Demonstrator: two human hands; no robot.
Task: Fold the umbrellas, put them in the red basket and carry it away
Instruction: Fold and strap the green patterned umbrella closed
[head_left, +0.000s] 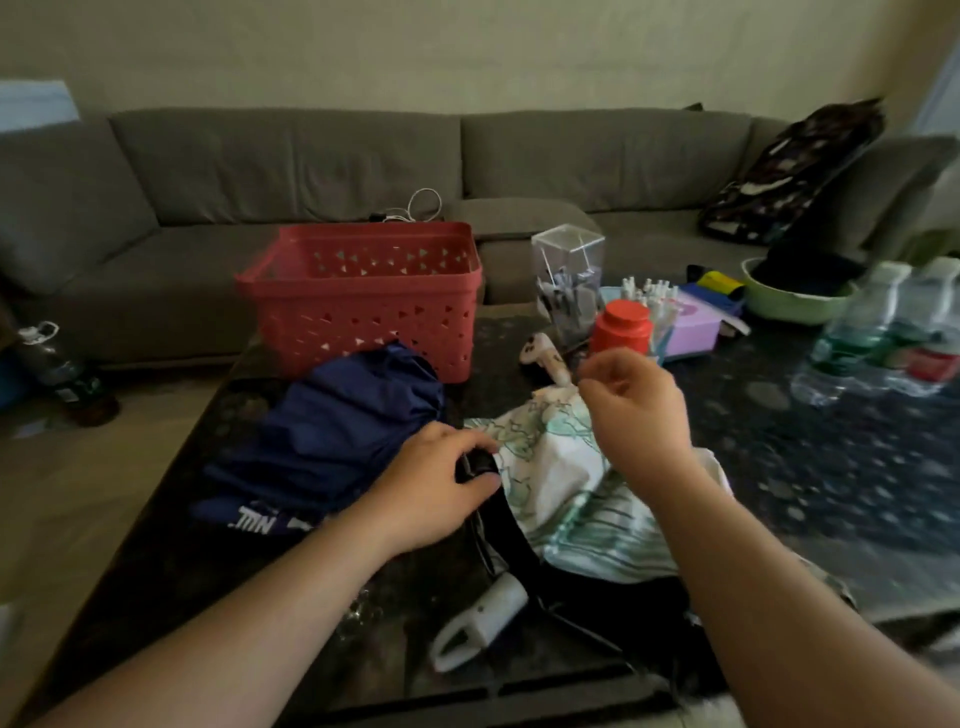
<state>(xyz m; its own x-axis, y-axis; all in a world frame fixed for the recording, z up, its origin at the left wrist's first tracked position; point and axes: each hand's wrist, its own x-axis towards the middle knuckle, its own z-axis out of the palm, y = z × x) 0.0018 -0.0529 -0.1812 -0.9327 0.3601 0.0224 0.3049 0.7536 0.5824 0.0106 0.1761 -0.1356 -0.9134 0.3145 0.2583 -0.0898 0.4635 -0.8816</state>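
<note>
Two umbrellas lie collapsed but unfolded on a dark speckled tabletop (810, 467) in front of a grey sofa (291, 156). At centre left, a navy umbrella (332, 431) sits bunched up, its far end touching the front wall of the red basket (363, 296), which stands upright at the far edge of the surface. Just beside it to the right lies a white umbrella with a green print (566, 483), its black lining spilling toward the near edge and its white handle (483, 621) pointing at the camera. The left hand (441, 483) curls its fingers and thumb round a black part between the two canopies; which umbrella that part belongs to cannot be told. The right hand (634, 410) hovers above the white canopy, fingers curled, thumb and forefinger pinched together; whether they hold anything cannot be told. Behind it stand a red jar (623, 325), a clear plastic box (569, 280) and water bottles (883, 332).
</note>
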